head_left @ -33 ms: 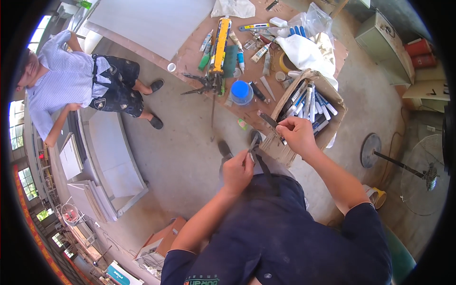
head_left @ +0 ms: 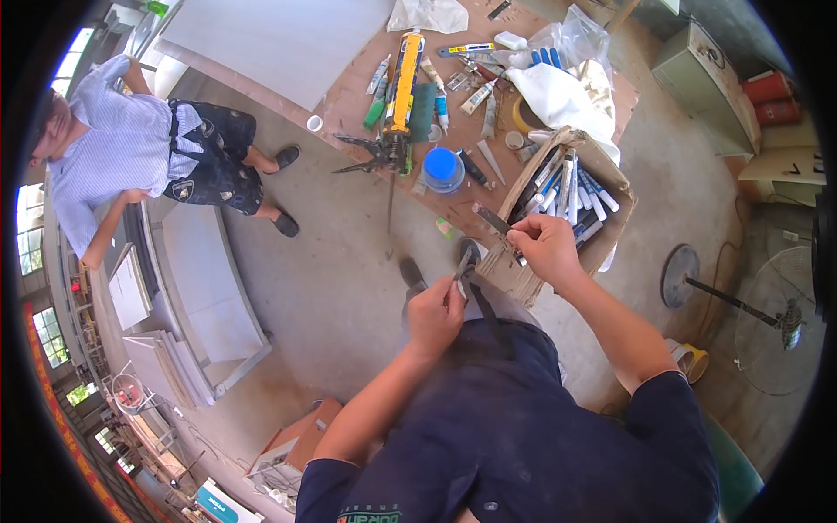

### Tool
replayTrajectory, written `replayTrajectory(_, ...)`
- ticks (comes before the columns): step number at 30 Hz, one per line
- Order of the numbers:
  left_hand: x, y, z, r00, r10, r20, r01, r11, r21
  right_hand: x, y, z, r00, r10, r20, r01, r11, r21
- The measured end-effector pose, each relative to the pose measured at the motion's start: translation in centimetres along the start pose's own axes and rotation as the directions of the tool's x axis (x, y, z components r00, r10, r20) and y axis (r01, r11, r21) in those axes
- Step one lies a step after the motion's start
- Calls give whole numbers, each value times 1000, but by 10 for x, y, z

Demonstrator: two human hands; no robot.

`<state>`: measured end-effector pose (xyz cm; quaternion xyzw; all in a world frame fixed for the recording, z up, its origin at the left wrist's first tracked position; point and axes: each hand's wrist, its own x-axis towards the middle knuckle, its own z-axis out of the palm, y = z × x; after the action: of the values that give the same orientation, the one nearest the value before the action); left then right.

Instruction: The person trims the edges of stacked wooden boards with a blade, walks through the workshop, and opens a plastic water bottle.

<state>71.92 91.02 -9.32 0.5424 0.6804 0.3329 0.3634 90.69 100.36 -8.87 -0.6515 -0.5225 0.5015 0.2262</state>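
Observation:
My right hand (head_left: 545,250) is closed in a pinch on a short, dark flat strip (head_left: 492,218) with a lighter, pinkish far end. It is held just over the near left edge of a torn cardboard box (head_left: 621,179) full of markers (head_left: 571,187). Lower and to the left, my left hand (head_left: 436,316) is closed on a thin grey-and-black strip (head_left: 466,277), whose exact kind I cannot make out. A dark band (head_left: 490,314) hangs just beside that hand, in front of my trousers. The two hands are apart.
A brown worktable (head_left: 362,96) carries a yellow caulking gun (head_left: 404,87), a blue-lidded jar (head_left: 443,170), several glue tubes (head_left: 478,98) and a white cloth (head_left: 558,98). Another person (head_left: 131,131) stands at the left. A fan (head_left: 776,318) with a round base stands at the right.

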Motion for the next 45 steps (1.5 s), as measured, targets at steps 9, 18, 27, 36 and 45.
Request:
replayTrajectory(9,-4,-5,-5,1000,1,-2,-2,997,-76,-19,14,-23,1000,-22,-3,21,989,-146)
replayTrajectory(18,6,11,-5,944,-197,263,281,898,-338,-64,12,-43,978,-134,-160,124,990,-69)
replayTrajectory(27,17,29,19,785,-319,531,603,591,-536,-38,16,-13,578,-814,63,751,500,-431)
replayTrajectory(36,13,20,29,782,-308,543,609,564,-557,-26,25,-20,496,-855,149,807,392,-442)
replayTrajectory(45,11,18,6,774,-272,571,629,425,-651,-33,-5,-26,638,-766,-81,714,627,-313)
